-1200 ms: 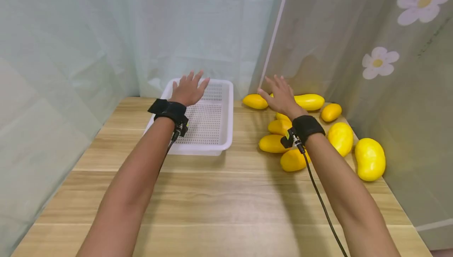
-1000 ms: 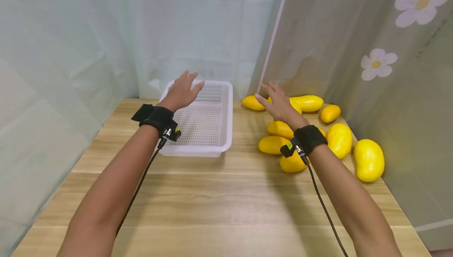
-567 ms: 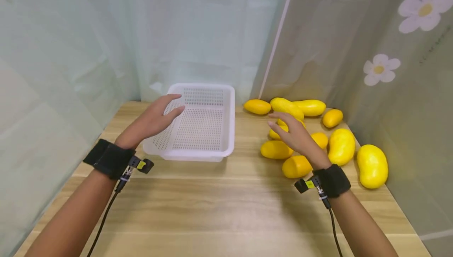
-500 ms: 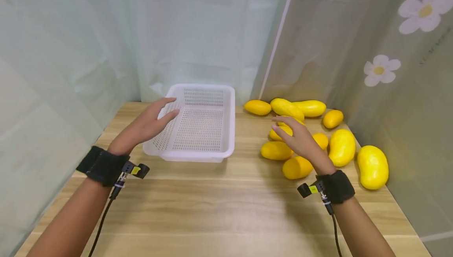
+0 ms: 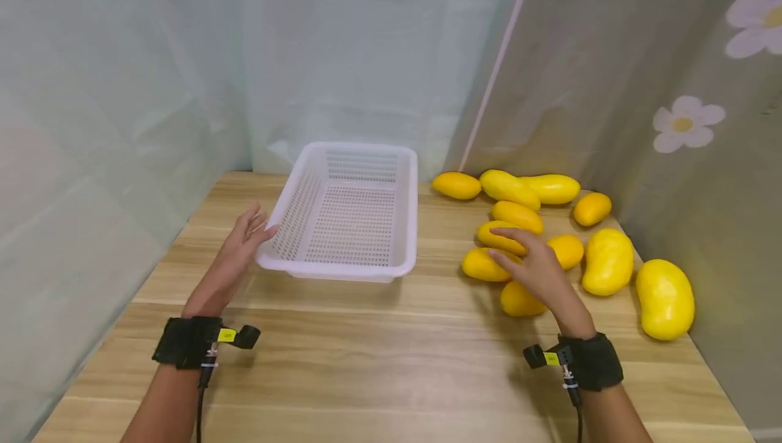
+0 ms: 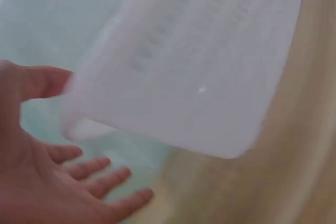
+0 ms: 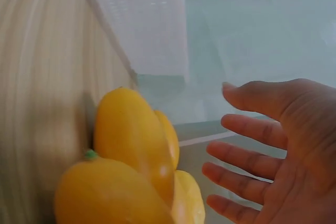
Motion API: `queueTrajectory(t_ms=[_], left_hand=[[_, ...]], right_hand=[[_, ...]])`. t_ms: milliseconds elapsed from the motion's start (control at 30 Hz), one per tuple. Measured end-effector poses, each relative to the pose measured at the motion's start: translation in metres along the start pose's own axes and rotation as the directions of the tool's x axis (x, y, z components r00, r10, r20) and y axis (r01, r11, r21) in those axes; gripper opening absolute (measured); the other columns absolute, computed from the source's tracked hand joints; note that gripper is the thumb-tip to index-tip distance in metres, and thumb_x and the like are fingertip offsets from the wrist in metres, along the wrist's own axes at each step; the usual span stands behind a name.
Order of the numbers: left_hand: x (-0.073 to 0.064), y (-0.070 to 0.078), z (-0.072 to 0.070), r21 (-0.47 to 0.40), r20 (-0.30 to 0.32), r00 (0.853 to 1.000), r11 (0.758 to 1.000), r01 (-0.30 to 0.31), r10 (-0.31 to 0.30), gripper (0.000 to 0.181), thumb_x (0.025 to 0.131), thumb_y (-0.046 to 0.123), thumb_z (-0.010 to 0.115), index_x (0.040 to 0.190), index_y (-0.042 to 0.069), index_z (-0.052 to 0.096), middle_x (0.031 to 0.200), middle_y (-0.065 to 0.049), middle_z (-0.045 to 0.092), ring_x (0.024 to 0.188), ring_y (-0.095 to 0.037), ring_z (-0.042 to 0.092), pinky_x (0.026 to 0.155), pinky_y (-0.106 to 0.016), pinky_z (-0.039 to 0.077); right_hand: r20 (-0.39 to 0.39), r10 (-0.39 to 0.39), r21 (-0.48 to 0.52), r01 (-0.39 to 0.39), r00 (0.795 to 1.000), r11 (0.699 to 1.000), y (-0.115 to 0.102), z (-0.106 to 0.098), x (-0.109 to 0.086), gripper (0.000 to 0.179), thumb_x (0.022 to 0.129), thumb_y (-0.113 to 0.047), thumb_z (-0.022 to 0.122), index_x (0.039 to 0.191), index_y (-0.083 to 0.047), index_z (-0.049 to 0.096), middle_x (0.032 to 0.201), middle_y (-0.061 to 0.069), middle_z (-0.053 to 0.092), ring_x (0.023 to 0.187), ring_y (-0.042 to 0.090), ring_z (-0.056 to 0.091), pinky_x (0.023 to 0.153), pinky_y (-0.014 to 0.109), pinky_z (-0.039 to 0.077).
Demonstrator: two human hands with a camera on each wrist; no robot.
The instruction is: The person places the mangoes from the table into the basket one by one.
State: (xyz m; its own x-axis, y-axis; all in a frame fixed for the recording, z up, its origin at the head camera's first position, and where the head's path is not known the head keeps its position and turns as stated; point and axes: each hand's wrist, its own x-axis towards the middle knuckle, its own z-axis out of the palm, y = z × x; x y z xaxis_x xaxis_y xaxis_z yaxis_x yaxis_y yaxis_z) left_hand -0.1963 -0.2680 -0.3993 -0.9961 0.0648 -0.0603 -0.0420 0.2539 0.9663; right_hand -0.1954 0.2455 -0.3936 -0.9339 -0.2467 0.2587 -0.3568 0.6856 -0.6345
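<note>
A white perforated plastic basket (image 5: 411, 219) stands on the wooden table with nothing in it. My left hand (image 5: 235, 253) is at its near left corner, thumb at the rim and the other fingers spread below it outside. In the left wrist view the thumb (image 6: 47, 81) meets the blurred rim; firm contact is hard to judge. Over the mangoes on the right hovers my right hand (image 5: 540, 273), fingers extended and holding nothing. Just beneath it lie a mango (image 5: 485, 265) and another mango (image 5: 521, 299). The right wrist view shows the fingers apart from the nearest mango (image 7: 113, 192).
Several more mangoes spread behind and to the right, including a large one (image 5: 664, 299) near the table's right edge. A pale curtain (image 5: 366, 56) hangs behind the table, and a flowered grey curtain (image 5: 611, 76) borders the right. Cables trail from both wristbands.
Both hands have drawn back toward me. The left hand moved from above the basket to its near left corner; the right came down nearer the front mangoes. The view shifted slightly.
</note>
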Motion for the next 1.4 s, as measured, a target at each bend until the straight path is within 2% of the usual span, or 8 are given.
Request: queueTrajectory(t_ms=[100, 233, 400, 500, 633, 733, 967, 1400], left_hand=[[-0.002, -0.019, 0.012, -0.241, 0.045, 0.999, 0.97, -0.019, 0.03, 0.075, 0.108, 0.031, 0.047, 0.164, 0.024, -0.003, 0.17, -0.009, 0.003, 0.153, -0.026, 0.01, 0.12, -0.044, 0.011], [-0.01, -0.037, 0.03, -0.436, 0.062, 0.995, 0.899, -0.042, 0.077, 0.062, 0.11, 0.024, 0.039, 0.164, 0.03, 0.009, 0.169, -0.007, 0.011, 0.15, -0.028, 0.017, 0.113, -0.038, 0.017], [-0.021, -0.046, 0.043, -0.594, 0.013, 0.994, 0.801, -0.078, 0.107, 0.059, 0.109, 0.025, 0.034, 0.164, 0.027, 0.012, 0.168, -0.004, 0.01, 0.15, -0.022, 0.014, 0.116, -0.033, 0.017], [-0.029, -0.049, 0.044, -0.624, -0.005, 0.99, 0.773, -0.114, 0.141, 0.058, 0.109, 0.027, 0.03, 0.164, 0.021, 0.012, 0.167, -0.006, 0.011, 0.148, -0.021, 0.016, 0.115, -0.03, 0.018], [-0.038, -0.054, 0.041, -0.614, -0.009, 0.983, 0.775, -0.149, 0.181, 0.058, 0.109, 0.028, 0.026, 0.164, 0.017, 0.01, 0.168, -0.007, 0.01, 0.149, -0.019, 0.015, 0.116, -0.029, 0.016], [-0.04, -0.055, 0.039, -0.608, -0.027, 0.98, 0.775, -0.173, 0.198, 0.059, 0.108, 0.03, 0.027, 0.164, 0.018, 0.012, 0.168, -0.006, 0.01, 0.15, -0.019, 0.015, 0.117, -0.029, 0.015], [-0.037, -0.058, 0.045, -0.644, -0.06, 0.972, 0.735, -0.212, 0.227, 0.061, 0.107, 0.032, 0.026, 0.163, 0.014, 0.012, 0.168, -0.01, 0.013, 0.15, -0.021, 0.017, 0.117, -0.03, 0.017], [-0.043, -0.06, 0.054, -0.621, -0.063, 0.969, 0.751, -0.226, 0.239, 0.061, 0.106, 0.039, 0.025, 0.163, 0.018, 0.016, 0.168, -0.008, 0.012, 0.151, -0.024, 0.014, 0.116, -0.032, 0.018]], right_hand=[[0.003, -0.032, -0.01, 0.032, 0.999, 0.999, 0.003, 0.004, -0.006, 0.05, 0.095, -0.028, 0.073, 0.139, -0.009, 0.06, 0.14, 0.012, 0.06, 0.134, 0.035, 0.049, 0.106, 0.058, 0.039], [0.011, -0.1, -0.055, 0.1, 0.995, 0.993, 0.007, 0.008, -0.012, 0.052, 0.09, -0.021, 0.079, 0.136, -0.004, 0.062, 0.135, 0.015, 0.063, 0.129, 0.037, 0.052, 0.106, 0.056, 0.038], [0.046, -0.128, -0.106, 0.132, 0.991, 0.986, 0.013, 0.01, -0.018, 0.054, 0.084, -0.018, 0.084, 0.133, -0.004, 0.064, 0.131, 0.018, 0.063, 0.124, 0.04, 0.052, 0.105, 0.058, 0.035], [0.091, -0.109, -0.115, 0.119, 0.99, 0.986, 0.016, 0.014, -0.025, 0.056, 0.083, -0.019, 0.085, 0.134, -0.007, 0.064, 0.134, 0.018, 0.06, 0.125, 0.042, 0.049, 0.105, 0.06, 0.033], [0.135, -0.085, -0.124, 0.102, 0.987, 0.987, 0.016, 0.022, -0.034, 0.062, 0.082, -0.019, 0.086, 0.138, -0.01, 0.061, 0.137, 0.018, 0.056, 0.126, 0.044, 0.047, 0.104, 0.061, 0.033], [0.121, -0.081, -0.131, 0.097, 0.989, 0.987, 0.013, 0.024, -0.036, 0.064, 0.081, -0.016, 0.086, 0.14, -0.012, 0.06, 0.138, 0.019, 0.055, 0.126, 0.043, 0.046, 0.104, 0.061, 0.033], [0.105, -0.044, -0.155, 0.06, 0.994, 0.986, 0.01, 0.02, -0.034, 0.065, 0.083, -0.013, 0.084, 0.143, -0.016, 0.058, 0.138, 0.018, 0.054, 0.128, 0.039, 0.047, 0.104, 0.061, 0.033], [0.124, -0.041, -0.21, 0.067, 0.991, 0.975, 0.014, 0.009, -0.041, 0.065, 0.087, -0.018, 0.082, 0.146, -0.017, 0.056, 0.135, 0.015, 0.056, 0.121, 0.036, 0.053, 0.096, 0.057, 0.045]])
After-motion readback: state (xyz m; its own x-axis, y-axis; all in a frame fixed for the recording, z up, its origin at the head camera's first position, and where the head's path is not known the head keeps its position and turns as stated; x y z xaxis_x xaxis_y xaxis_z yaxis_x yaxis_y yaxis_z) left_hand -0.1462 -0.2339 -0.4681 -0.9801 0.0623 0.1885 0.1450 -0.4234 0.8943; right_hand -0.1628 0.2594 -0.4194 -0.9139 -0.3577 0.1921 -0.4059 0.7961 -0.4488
